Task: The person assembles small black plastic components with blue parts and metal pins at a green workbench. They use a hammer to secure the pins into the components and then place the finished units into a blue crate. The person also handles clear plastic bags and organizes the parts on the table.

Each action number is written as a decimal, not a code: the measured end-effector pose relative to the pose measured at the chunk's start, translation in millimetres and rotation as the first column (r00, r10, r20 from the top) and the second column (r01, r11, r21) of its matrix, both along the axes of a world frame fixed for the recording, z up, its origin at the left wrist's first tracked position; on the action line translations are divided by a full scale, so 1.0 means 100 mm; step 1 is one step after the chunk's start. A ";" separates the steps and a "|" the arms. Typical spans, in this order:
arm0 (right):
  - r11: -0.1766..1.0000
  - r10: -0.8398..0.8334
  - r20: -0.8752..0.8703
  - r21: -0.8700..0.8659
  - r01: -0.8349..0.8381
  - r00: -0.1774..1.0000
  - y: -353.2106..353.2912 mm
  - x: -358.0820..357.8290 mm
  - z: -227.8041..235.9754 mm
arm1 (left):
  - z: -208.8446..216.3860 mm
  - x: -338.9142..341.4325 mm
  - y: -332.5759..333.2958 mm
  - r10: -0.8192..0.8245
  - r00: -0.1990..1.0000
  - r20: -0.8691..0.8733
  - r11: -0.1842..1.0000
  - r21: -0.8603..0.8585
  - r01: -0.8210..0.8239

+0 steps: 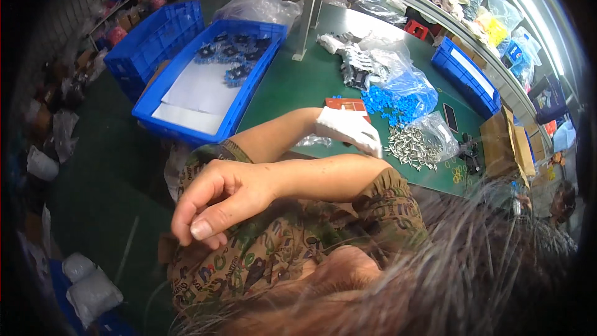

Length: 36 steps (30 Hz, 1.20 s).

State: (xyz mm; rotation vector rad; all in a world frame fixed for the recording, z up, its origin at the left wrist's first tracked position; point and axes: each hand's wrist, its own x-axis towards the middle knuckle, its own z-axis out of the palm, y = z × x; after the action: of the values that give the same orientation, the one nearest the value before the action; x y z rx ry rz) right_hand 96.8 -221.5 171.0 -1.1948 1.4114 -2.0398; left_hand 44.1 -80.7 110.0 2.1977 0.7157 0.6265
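Note:
My forearms cross in front of my body. My right hand point(227, 202) is bare and reaches across to the left, over my patterned shirt point(267, 249). Its fingers curl loosely, the thumb stands apart, and nothing is in it. In a white glove point(345, 126), my left hand point(357, 134) lies beyond my right forearm, its fingertips partly hidden close to that arm. Beside the glove are a pile of small metal pin-like parts point(411, 148), a heap of small blue plastic pieces point(392, 106) and a flat reddish-brown box point(348, 106).
The green table point(273, 96) bears clear bags point(438, 134), black-and-white parts point(357, 65), a phone point(450, 117) and rubber bands point(459, 173). A large blue crate point(146, 109) with blue-black parts stands left. Right are a blue bin point(463, 74) and a cardboard box point(502, 143).

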 end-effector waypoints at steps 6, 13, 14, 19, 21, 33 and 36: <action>0.942 0.166 0.515 -0.335 0.019 0.841 -0.31 -0.02 -0.98 | -0.43 0.76 -0.36 0.030 0.999 -0.017 0.992 0.124 -0.028; 0.909 0.098 0.647 -0.368 0.197 0.756 -0.40 0.34 -1.52 | -0.67 1.02 -0.95 0.295 0.953 -0.066 0.924 0.274 -0.267; 0.911 0.064 0.644 -0.351 0.219 0.762 -0.42 0.38 -1.54 | -0.65 1.01 -1.00 0.297 0.942 -0.154 0.926 0.286 -0.246; 0.889 0.066 0.663 -0.378 0.258 0.746 -0.51 0.34 -1.63 | -0.73 0.98 -1.06 0.320 0.947 0.034 0.856 0.418 -0.304; 0.885 0.177 0.725 -0.412 0.215 0.665 -0.57 0.23 -1.71 | -1.07 1.03 -0.96 0.355 0.894 0.274 0.866 0.264 -0.425; 0.930 -0.047 0.623 -0.259 0.262 0.781 -0.75 0.19 -1.77 | -1.07 0.94 -1.08 0.296 0.952 0.082 0.921 0.239 -0.308; 0.917 0.003 0.722 -0.279 0.287 0.692 -0.73 0.15 -1.80 | -1.11 0.99 -1.09 0.280 0.951 0.133 0.920 0.247 -0.305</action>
State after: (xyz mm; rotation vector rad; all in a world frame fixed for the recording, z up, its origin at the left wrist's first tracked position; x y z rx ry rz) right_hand 111.9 -294.5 -8.7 -0.2770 0.7577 -2.5541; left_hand 142.9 -189.8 -1.1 2.3002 0.9685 1.0253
